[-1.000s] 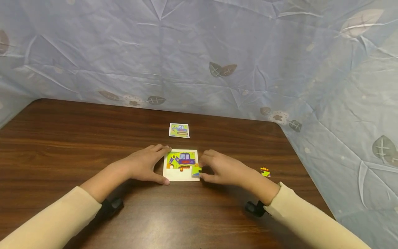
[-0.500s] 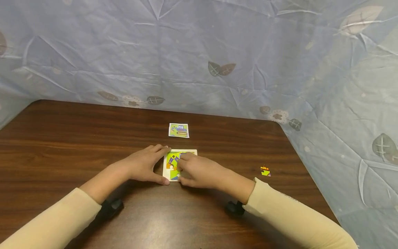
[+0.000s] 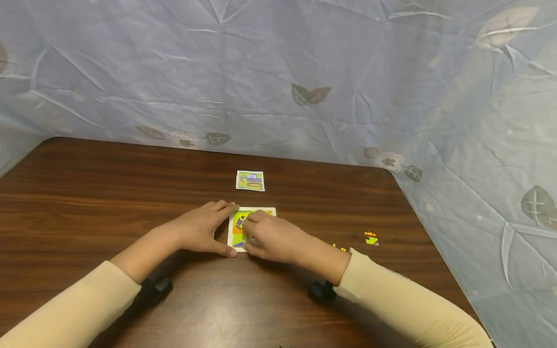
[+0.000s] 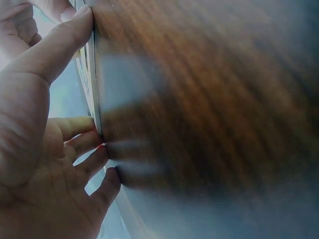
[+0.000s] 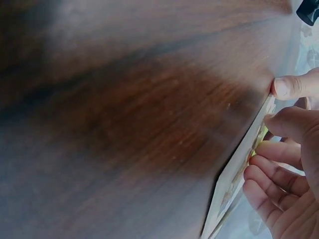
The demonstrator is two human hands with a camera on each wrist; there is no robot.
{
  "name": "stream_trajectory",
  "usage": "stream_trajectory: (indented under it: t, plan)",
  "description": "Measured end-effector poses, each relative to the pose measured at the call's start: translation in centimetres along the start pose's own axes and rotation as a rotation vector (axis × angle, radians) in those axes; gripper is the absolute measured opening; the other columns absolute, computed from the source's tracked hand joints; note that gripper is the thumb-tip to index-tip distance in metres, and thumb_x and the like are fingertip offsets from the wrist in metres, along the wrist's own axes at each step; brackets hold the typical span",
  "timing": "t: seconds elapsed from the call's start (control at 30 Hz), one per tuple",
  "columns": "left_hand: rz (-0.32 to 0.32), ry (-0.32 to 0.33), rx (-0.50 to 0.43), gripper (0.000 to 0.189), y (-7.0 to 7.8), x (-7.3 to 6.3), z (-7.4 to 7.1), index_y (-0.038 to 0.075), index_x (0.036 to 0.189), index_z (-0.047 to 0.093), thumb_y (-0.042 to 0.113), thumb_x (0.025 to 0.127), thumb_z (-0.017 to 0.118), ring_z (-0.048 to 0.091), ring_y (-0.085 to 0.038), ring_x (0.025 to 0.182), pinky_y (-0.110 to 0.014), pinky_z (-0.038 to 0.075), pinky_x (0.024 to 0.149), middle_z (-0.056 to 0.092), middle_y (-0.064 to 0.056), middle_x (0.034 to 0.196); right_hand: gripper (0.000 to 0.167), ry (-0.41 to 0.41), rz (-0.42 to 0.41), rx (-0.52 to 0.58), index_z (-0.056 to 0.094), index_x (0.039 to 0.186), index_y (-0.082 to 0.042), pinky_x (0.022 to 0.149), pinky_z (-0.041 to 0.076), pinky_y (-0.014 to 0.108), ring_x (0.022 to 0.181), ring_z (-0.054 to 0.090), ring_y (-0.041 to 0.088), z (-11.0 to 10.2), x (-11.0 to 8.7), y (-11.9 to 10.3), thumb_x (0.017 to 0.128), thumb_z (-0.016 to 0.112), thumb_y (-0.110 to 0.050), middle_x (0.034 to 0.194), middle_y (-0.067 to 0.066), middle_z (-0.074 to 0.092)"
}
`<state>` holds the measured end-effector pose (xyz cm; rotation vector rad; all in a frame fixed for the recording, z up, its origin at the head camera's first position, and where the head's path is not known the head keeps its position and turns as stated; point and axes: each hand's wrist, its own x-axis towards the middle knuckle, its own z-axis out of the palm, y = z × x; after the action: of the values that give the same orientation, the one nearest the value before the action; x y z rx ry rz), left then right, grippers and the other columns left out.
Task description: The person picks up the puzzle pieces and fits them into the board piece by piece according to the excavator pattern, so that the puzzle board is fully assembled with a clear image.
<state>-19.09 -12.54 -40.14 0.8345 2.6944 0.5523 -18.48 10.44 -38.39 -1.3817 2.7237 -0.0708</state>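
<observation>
A white-framed jigsaw tray (image 3: 259, 209) with a digger picture lies flat on the wooden table. My left hand (image 3: 201, 228) steadies its left side, thumb at the near corner and fingertips at the far one. Over the tray's lower part, my right hand (image 3: 273, 236) pinches a green-and-blue puzzle piece (image 3: 238, 240) at the near left corner. That hand covers most of the picture, so how the piece sits is partly hidden. In the right wrist view, a bit of green (image 5: 264, 130) shows between thumb and forefinger.
A small reference picture (image 3: 250, 181) of the digger lies beyond the tray. One loose puzzle piece (image 3: 371, 238) sits to the right. Another yellow-marked piece (image 3: 341, 249) is mostly hidden behind my right wrist. A patterned cloth (image 3: 270, 82) hangs behind the table (image 3: 109, 179).
My right hand has carried the green-and-blue piece leftward, from the tray's right side to its near left corner. The left hand has stayed in place.
</observation>
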Motion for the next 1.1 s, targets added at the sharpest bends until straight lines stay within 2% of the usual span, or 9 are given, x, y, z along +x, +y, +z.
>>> stream_trajectory:
  t: [0.4, 0.7, 0.9, 1.1]
  plan:
    - [0.006, 0.006, 0.005, 0.113, -0.08, -0.13, 0.01, 0.005, 0.161, 0.037, 0.070, 0.080, 0.079, 0.042, -0.045, 0.150, -0.066, 0.044, 0.115, 0.043, -0.018, 0.163, 0.012, -0.008, 0.005, 0.027, 0.073, 0.102, -0.012, 0.083, 0.057, 0.024, 0.104, 0.062, 0.014, 0.06, 0.17, -0.24, 0.101, 0.070, -0.024, 0.109, 0.002, 0.067]
    - [0.016, 0.013, -0.014, 0.093, 0.12, -0.19, -0.18, 0.007, 0.161, 0.038, 0.065, 0.094, 0.066, 0.043, -0.049, 0.149, -0.070, 0.044, 0.112, 0.045, -0.018, 0.161, 0.015, -0.003, -0.010, 0.015, 0.074, 0.104, -0.011, 0.078, 0.056, 0.021, 0.096, 0.061, 0.011, 0.19, -0.05, -0.20, 0.102, 0.069, -0.025, 0.106, 0.002, 0.066]
    - [0.010, 0.011, 0.002, 0.091, 0.27, -0.17, -0.08, 0.007, 0.161, 0.038, 0.063, 0.095, 0.066, 0.042, -0.049, 0.150, -0.069, 0.044, 0.112, 0.043, -0.019, 0.163, 0.007, 0.049, -0.049, -0.006, 0.074, 0.103, -0.011, 0.078, 0.055, 0.020, 0.092, 0.060, 0.012, 0.44, -0.28, 0.01, 0.100, 0.069, -0.015, 0.102, 0.002, 0.066]
    - [-0.002, 0.013, 0.000, 0.092, 0.28, -0.14, -0.04, 0.008, 0.161, 0.038, 0.063, 0.094, 0.067, 0.042, -0.049, 0.150, -0.069, 0.044, 0.112, 0.044, -0.018, 0.162, 0.009, 0.053, -0.078, -0.007, 0.073, 0.104, -0.011, 0.079, 0.055, 0.019, 0.091, 0.059, 0.010, 0.46, -0.43, 0.21, 0.101, 0.069, -0.018, 0.101, 0.001, 0.065]
